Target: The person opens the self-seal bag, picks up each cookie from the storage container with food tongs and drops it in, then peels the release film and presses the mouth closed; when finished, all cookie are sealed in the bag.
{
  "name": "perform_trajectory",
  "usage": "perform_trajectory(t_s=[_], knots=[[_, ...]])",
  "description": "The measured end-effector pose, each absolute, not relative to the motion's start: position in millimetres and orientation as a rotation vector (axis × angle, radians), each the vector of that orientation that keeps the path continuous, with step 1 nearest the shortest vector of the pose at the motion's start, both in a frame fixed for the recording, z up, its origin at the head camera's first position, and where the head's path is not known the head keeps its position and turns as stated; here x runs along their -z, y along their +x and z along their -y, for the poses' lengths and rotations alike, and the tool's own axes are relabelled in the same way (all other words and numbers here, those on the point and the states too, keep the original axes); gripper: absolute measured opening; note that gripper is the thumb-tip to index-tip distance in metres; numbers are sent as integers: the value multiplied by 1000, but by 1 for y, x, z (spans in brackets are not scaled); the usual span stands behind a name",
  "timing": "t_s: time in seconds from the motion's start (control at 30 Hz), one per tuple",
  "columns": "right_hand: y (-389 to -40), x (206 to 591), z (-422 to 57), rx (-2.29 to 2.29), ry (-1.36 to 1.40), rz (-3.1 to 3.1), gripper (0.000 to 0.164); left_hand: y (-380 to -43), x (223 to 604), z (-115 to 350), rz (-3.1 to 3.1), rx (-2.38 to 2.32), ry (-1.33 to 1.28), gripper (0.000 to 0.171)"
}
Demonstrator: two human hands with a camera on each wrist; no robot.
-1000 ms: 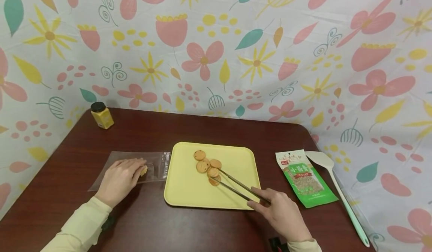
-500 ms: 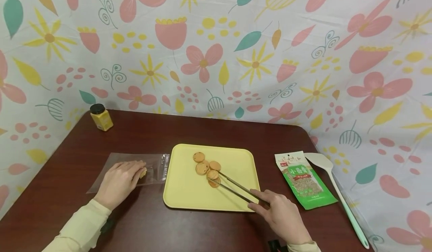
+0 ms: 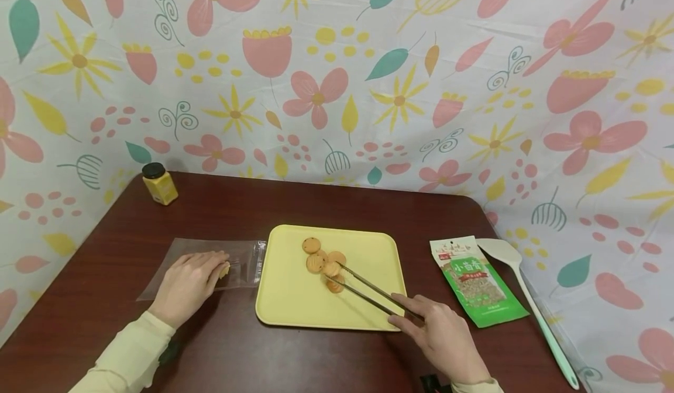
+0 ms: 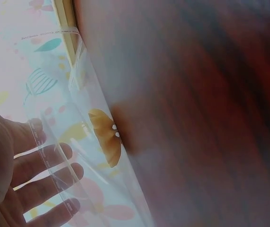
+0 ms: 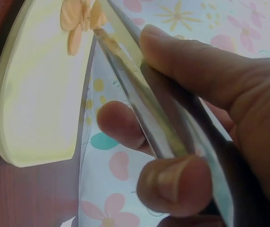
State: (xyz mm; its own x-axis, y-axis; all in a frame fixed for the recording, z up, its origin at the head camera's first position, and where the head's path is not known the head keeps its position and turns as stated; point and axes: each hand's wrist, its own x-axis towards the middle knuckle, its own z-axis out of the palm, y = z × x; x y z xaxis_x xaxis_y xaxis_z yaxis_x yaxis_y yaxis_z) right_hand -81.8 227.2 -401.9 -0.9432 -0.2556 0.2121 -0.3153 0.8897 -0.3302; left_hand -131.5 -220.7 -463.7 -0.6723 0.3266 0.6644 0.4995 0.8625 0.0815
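My right hand point(image 3: 442, 335) grips metal tongs point(image 3: 368, 299) over the yellow tray point(image 3: 295, 305). In the head view the tong tips stand on either side of a round cookie point(image 3: 330, 268) in a small heap; whether they pinch it firmly is hard to see. Another dotted cookie point(image 3: 311, 245) lies at the heap's upper end. My left hand point(image 3: 186, 285) holds a clear plastic bag point(image 3: 174, 258) left of the tray. In the left wrist view a tan, ridged cookie point(image 4: 107, 137) shows at the bag; the fingers point(image 4: 38, 168) bend at its printed edge, with the thumb's hold unclear.
A green and white seasoning packet point(image 3: 478, 282) lies right of the tray, beside a white spatula point(image 3: 537, 305) with a pale green handle. At the far left corner stands a yellow bottle point(image 3: 160, 185) with a black cap. Flowered cloth point(image 3: 337, 89) borders the dark wooden table point(image 3: 295, 358).
The tong tips have shifted slightly left and away from me, and the cookie between them has moved the same way. My left hand and the bag stay where they were.
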Motion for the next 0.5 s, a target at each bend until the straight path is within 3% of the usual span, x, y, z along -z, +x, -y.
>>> perform_trajectory(t_s=[0.1, 0.2, 0.4, 0.5], knots=[[-84, 403, -224, -578, 453, 2868, 40, -132, 463, 220, 2356, 329, -589, 72], [-88, 406, -220, -620, 469, 2841, 39, -131, 463, 219, 2354, 319, -586, 69], [-93, 412, -206, -673, 548, 2799, 39, -131, 464, 220, 2363, 316, -593, 27], [-97, 415, -198, -702, 597, 2779, 39, -131, 464, 221, 2365, 316, -596, 24]])
